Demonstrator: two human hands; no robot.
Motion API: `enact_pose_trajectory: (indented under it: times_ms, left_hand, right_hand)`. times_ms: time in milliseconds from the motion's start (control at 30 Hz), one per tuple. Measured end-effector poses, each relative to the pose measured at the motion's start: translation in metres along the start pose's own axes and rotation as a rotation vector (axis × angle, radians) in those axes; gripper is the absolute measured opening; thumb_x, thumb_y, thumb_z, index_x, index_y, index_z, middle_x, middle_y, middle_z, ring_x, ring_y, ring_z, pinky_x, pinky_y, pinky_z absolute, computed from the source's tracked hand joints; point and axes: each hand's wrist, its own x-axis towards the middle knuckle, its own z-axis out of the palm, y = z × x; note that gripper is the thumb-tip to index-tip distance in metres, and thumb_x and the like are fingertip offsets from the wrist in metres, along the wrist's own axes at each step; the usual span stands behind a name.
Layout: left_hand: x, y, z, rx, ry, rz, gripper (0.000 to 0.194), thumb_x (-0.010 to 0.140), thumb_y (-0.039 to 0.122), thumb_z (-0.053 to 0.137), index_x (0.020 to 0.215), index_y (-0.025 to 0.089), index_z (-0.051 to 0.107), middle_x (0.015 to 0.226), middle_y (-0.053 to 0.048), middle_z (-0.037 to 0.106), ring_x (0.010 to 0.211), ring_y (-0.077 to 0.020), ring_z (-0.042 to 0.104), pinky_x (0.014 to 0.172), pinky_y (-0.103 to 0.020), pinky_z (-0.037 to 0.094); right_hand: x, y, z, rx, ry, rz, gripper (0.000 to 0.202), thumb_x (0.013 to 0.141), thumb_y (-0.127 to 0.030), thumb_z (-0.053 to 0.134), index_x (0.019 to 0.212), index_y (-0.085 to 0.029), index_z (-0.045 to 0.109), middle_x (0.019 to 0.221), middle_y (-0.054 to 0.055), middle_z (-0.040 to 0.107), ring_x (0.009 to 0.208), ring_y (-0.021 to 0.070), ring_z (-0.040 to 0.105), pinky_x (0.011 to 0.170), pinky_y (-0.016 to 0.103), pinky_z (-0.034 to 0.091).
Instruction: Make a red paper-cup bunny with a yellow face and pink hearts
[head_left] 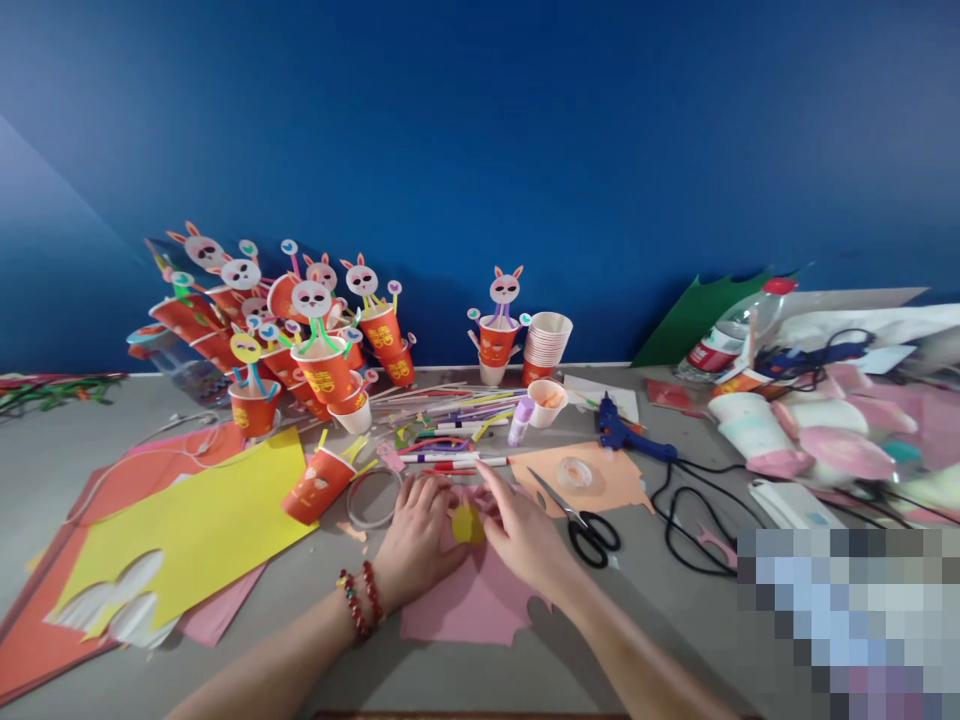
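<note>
A small rounded yellow paper piece [467,524] lies on a torn-edged pink paper sheet [469,605] at the table's front middle. My left hand [421,530], with a beaded bracelet at its wrist, holds the yellow piece down, thumb and index finger at its left edge. From the other side my right hand [521,532] reaches in, index finger stretched out and lifted, the other fingers bent beside the yellow piece's right edge. Those bent fingertips are partly hidden. Just beyond both hands lie several markers [450,461].
Black-handled scissors [592,535] and a tape roll [577,474] are on the right by orange paper [540,465]. A blue glue gun [630,435] trails its cord. Rabbit-topped red cups [322,375] crowd the back left; yellow paper [202,530] lies in front.
</note>
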Motion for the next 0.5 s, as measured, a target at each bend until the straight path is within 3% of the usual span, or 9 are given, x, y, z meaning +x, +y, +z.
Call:
enact_pose_trajectory:
  times_ms: [500]
  left_hand:
    - [-0.0011, 0.0034, 0.0020, -0.067, 0.035, 0.023, 0.035, 0.079, 0.026, 0.067, 0.110, 0.020, 0.053, 0.121, -0.013, 0.058, 0.118, -0.0320, 0.052, 0.112, -0.059, 0.025]
  right_hand:
    - [0.0013, 0.0020, 0.0003, 0.187, 0.024, 0.030, 0.076, 0.076, -0.002, 0.053, 0.146, -0.027, 0.035, 0.118, 0.008, 0.066, 0.098, 0.0235, 0.065, 0.086, 0.038, 0.054]
